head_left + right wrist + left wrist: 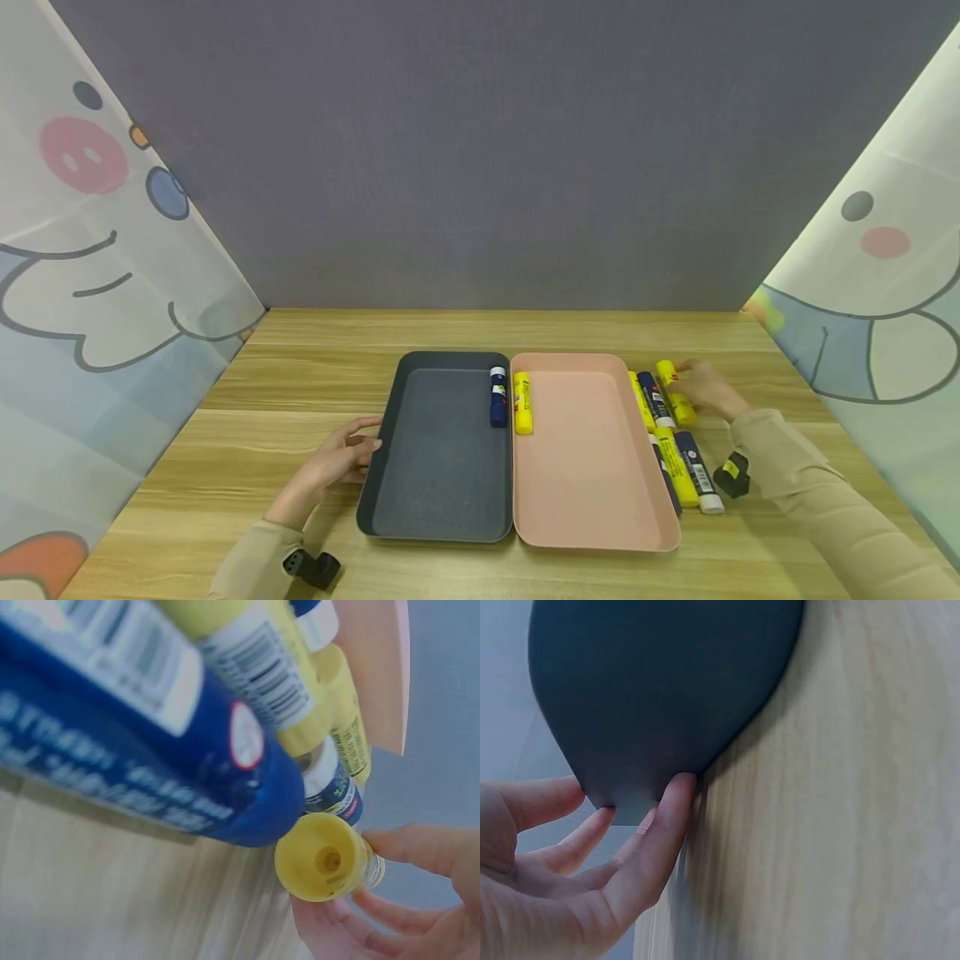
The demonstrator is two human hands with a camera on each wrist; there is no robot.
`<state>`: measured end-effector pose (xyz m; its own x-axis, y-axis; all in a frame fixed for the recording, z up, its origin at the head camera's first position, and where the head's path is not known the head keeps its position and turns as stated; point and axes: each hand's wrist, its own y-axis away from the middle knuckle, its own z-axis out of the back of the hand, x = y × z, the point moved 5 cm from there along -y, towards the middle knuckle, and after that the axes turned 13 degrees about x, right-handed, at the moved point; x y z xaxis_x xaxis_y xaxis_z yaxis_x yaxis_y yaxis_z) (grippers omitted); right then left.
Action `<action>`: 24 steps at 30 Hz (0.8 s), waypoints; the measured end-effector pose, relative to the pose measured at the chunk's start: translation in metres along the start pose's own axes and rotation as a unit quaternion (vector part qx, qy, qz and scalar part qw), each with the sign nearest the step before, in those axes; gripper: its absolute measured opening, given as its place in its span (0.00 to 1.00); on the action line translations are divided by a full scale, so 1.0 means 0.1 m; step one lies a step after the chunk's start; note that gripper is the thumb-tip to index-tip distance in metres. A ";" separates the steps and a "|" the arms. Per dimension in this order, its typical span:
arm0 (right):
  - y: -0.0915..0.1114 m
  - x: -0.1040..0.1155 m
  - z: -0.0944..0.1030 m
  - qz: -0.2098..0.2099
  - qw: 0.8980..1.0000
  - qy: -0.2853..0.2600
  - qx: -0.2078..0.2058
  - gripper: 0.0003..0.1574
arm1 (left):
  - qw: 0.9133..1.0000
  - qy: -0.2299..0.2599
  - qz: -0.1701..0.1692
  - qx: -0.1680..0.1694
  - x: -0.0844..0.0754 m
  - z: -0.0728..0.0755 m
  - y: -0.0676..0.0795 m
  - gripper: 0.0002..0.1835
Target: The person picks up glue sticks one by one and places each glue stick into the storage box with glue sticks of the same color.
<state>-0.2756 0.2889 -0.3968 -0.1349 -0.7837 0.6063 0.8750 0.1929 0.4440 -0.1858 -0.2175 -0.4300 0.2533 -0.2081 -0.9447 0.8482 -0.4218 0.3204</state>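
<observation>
Head view gives me the broadest surface first: a grey panel (480, 167), finely woven in texture, standing beyond both hands. Under them spreads a wood-grained table (322, 358). Left of the right-hand grip lies a pale pink tray (585, 483), matte and round-cornered; farther left, side by side with it, lies a dark grey tray (450, 475) of similar shape. I see the left hand (341, 454) unclenched, loosely bent fingers touching that tray's smooth outer wall. The right hand (708, 390) pinches a yellow tube (681, 406) between thumb and fingers; on my right wrist feed, its near end is round, with a central hole. Beside that grip, leftward and nearer the wearer, lie two yellow tubes (677, 467) and three navy tubes (697, 471), smooth cylinders, some barcoded. Well left of it, another yellow one (522, 404) lies inside the pink tray and a white-ended navy one (498, 408) inside the dark.
</observation>
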 end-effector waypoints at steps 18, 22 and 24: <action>0.07 0.24 0.04 0.019 1.000 0.006 -0.005 0.39 | 1.000 0.004 0.002 -0.003 0.01 0.00 0.00 0.28; 0.06 0.30 0.03 0.024 1.000 -0.007 -0.002 0.38 | 1.000 0.003 0.003 -0.003 0.01 0.00 0.00 0.28; 0.06 0.33 0.02 0.027 0.999 -0.016 0.005 0.38 | 1.000 0.003 0.003 -0.003 0.01 0.00 0.00 0.28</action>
<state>-0.2759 0.2655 -0.3729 -0.1020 -0.7531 0.6500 0.8767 0.2408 0.4165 -0.1853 -0.2178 -0.4310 0.2604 -0.2053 -0.9434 0.8501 -0.4145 0.3248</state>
